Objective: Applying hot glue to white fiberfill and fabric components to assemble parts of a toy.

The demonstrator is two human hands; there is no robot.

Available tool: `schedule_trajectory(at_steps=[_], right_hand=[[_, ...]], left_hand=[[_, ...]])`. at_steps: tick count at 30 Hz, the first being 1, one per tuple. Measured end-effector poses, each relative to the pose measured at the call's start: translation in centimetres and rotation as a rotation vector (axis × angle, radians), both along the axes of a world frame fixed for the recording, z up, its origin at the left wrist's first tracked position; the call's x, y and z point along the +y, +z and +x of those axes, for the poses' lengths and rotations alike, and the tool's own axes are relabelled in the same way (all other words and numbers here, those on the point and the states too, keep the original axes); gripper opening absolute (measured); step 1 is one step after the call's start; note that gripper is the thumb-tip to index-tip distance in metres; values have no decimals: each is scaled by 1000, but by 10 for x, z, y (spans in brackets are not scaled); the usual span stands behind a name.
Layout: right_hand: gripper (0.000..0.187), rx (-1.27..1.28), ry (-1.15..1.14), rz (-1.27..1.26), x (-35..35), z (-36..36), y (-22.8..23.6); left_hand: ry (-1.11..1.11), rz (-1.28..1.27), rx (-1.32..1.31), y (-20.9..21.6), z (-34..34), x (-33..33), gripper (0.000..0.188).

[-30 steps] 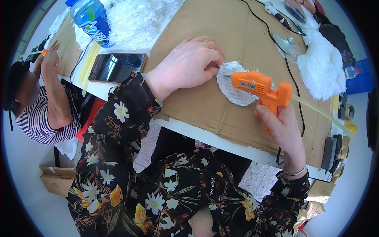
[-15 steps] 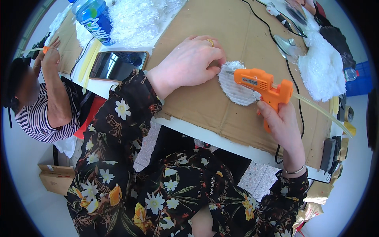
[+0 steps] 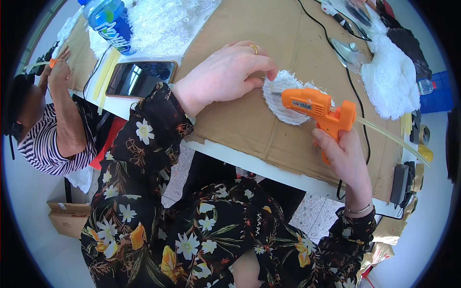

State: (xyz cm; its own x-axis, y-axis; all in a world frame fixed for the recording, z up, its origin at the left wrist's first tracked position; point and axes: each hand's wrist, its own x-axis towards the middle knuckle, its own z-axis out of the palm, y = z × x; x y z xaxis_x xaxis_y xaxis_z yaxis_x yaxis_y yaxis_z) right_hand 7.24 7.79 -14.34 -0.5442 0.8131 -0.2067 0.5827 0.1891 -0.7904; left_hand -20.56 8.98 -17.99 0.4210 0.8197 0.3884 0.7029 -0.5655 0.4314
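While glue gun (image 3: 317, 108) meets white disc (image 3: 288, 98), phone (image 3: 139, 77), bottle (image 3: 110, 21) beside cardboard (image 3: 249, 125)

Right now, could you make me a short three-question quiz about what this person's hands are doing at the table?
1. True or false: the right hand holds an orange glue gun.
2. What does the left hand press on? A) the phone B) the white fluffy disc C) the blue bottle
3. What brown sheet covers the table under the disc?

Key: 1 true; 2 B; 3 cardboard.
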Motion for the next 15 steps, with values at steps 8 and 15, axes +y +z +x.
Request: schedule_trajectory(at_steps=[8, 15], right_hand=[[24, 27, -9, -27, -2, 7, 1], [25, 2, 29, 5, -2, 9, -1]], left_hand=[[-27, -23, -22, 0, 3, 4, 11], [-74, 64, 13, -3, 2, 7, 9]])
